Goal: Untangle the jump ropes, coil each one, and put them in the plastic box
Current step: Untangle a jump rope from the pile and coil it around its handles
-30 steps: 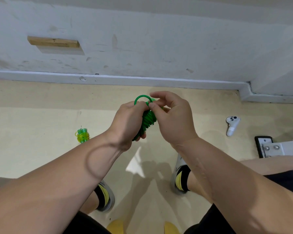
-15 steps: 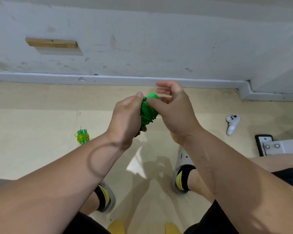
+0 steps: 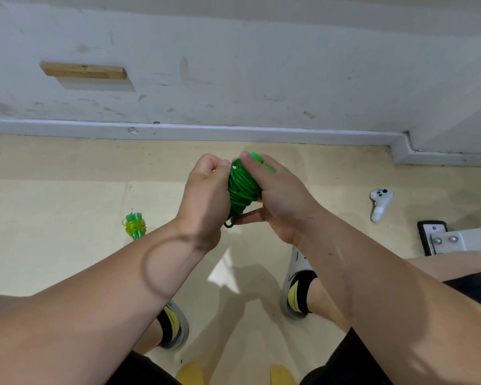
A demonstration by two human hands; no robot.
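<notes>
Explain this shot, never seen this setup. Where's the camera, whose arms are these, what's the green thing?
There is no machine here. A person wears one wide-angle camera on the head, and it looks down at their own bare arms. The left hand and right hand both grip a coiled green jump rope between them, above the pale floor near a white wall. On the floor lie what looks like a coiled yellow-green jump rope to the left and a white handheld controller to the right.

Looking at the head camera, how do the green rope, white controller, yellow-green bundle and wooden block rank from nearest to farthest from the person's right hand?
1. Green rope, held in the right hand itself.
2. White controller, on the floor, right.
3. Yellow-green bundle, on the floor, left.
4. Wooden block, on the wall, far left.
</notes>
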